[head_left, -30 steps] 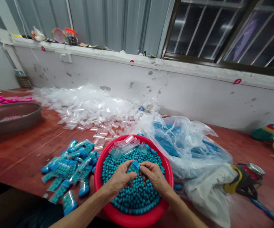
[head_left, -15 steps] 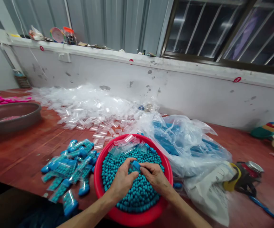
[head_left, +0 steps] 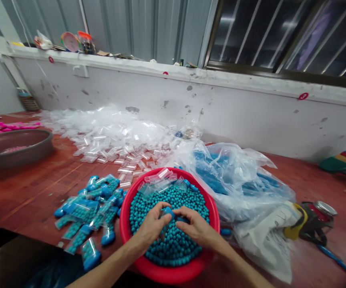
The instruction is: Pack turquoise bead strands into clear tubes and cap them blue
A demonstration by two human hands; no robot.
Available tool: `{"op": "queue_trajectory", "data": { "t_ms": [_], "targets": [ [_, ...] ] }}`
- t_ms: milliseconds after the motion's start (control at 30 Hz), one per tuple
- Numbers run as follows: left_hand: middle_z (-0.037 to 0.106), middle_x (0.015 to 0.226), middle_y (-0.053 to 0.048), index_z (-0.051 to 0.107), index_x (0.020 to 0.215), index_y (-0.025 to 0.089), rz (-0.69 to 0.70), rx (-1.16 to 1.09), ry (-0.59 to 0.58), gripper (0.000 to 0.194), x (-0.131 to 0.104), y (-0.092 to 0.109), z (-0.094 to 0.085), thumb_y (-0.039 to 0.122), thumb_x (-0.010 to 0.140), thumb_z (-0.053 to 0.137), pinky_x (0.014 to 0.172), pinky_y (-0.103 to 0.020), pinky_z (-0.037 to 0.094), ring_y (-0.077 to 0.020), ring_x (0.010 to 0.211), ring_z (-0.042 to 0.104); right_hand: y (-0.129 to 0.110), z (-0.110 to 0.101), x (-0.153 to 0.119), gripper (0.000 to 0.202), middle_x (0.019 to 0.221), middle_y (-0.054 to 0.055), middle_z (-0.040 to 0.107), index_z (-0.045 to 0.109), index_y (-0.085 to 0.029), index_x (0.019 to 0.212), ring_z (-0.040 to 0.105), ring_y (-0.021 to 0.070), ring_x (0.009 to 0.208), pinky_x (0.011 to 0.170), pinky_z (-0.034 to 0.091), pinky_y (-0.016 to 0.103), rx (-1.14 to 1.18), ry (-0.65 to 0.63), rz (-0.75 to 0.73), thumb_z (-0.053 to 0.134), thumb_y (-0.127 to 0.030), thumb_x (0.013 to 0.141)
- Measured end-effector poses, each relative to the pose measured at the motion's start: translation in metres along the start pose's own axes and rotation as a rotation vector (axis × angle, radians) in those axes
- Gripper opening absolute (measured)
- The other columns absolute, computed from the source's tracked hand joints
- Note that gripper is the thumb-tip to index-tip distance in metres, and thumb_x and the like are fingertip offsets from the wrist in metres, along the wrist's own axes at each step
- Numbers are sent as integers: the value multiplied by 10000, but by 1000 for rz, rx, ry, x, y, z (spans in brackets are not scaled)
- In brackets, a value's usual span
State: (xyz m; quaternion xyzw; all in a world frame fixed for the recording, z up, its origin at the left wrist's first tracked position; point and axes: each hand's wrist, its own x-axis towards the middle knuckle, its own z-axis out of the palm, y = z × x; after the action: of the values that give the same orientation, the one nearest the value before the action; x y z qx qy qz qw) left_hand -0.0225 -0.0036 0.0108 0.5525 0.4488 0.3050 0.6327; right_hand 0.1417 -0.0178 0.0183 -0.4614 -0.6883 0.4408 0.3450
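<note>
My left hand [head_left: 152, 226] is closed around a small clear plastic case with a blue cap [head_left: 168, 212], held above the beads; its lower part is hidden by the fingers. My right hand [head_left: 197, 228] is just to its right, index finger near the cap. Between its thumb and fingers shows a darker blue piece [head_left: 183, 219], which looks like another cap, partly hidden. Beneath both hands a red basin [head_left: 215, 204] holds many round teal beads [head_left: 173, 254]. Several clear empty sleeves [head_left: 157, 179] lie on the beads at the basin's far side.
Bead-filled cases with blue ends [head_left: 91, 212] are heaped left of the basin. Behind lies a wide pile of clear sleeves [head_left: 109, 132]. A plastic bag of blue pieces [head_left: 236, 176] rests at right, near a yellow-and-black strapped object [head_left: 299, 224]. A brown basin [head_left: 17, 154] stands at far left.
My hands have drawn slightly apart at the blue-capped case. The left fingers now wrap it, and the right fingertips have shifted off it. The view has turned a little.
</note>
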Motion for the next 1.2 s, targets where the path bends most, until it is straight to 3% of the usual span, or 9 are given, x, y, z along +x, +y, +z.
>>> {"op": "queue_trajectory", "data": {
  "t_ms": [133,267,333,433,500,600,733,900,1200],
  "targets": [
    [456,544,83,380,993,205,-11,-56,-108,333,0,7,-5,424,754,458,303,-136,274,-57,340,451,-1,-10,9,371,770,-10,534,575,-185,1011,489,94,550,505,437,237,350,0,170,591,-225,642],
    [406,538,96,394,985,201,29,-16,-30,272,-2,13,-2,351,765,449,319,-144,303,-36,320,377,0,-5,18,554,823,9,534,490,-180,1123,512,121,591,465,463,247,457,148,192,639,-256,594],
    [413,567,87,388,1049,205,55,3,16,317,-4,13,1,330,765,448,330,-156,315,-40,338,369,-1,0,18,511,849,17,556,479,-194,1153,531,135,639,521,476,258,391,151,161,596,-269,660],
    [446,604,69,370,1149,213,89,-2,76,412,-4,11,5,328,762,452,357,-178,324,-54,370,364,-7,9,11,486,928,28,580,425,-230,1227,550,162,774,667,476,291,228,7,84,523,-297,756],
    [492,643,44,410,1139,190,107,-32,122,411,-3,10,6,309,750,470,441,-197,371,-79,457,430,-10,16,5,678,1077,67,542,322,-212,1301,525,212,928,777,447,343,56,-60,72,608,-321,696],
    [545,729,8,499,1031,155,157,-87,122,336,-2,9,8,256,711,517,674,-222,409,-134,710,513,-12,28,-3,997,1254,160,396,192,-147,1349,435,301,1089,870,388,420,-252,-2,51,729,-334,531],
    [528,690,20,523,936,164,161,-72,105,249,-3,7,10,273,711,527,690,-232,388,-141,720,492,-9,43,-5,852,1175,208,438,247,-112,1312,506,334,999,786,430,447,-560,144,-48,650,-335,595],
    [535,726,23,530,837,172,200,-67,116,150,-3,9,14,258,714,527,652,-214,380,-125,698,478,-10,47,-5,789,992,137,515,287,-142,1250,574,286,794,640,472,396,-668,236,-165,639,-320,567],
    [567,768,-4,521,884,161,191,-73,95,205,3,4,13,294,728,511,722,-253,397,-157,772,511,-13,42,-4,679,1056,98,513,331,-175,1194,546,228,889,762,456,347,-301,199,-95,635,-222,588]
  ]
}}
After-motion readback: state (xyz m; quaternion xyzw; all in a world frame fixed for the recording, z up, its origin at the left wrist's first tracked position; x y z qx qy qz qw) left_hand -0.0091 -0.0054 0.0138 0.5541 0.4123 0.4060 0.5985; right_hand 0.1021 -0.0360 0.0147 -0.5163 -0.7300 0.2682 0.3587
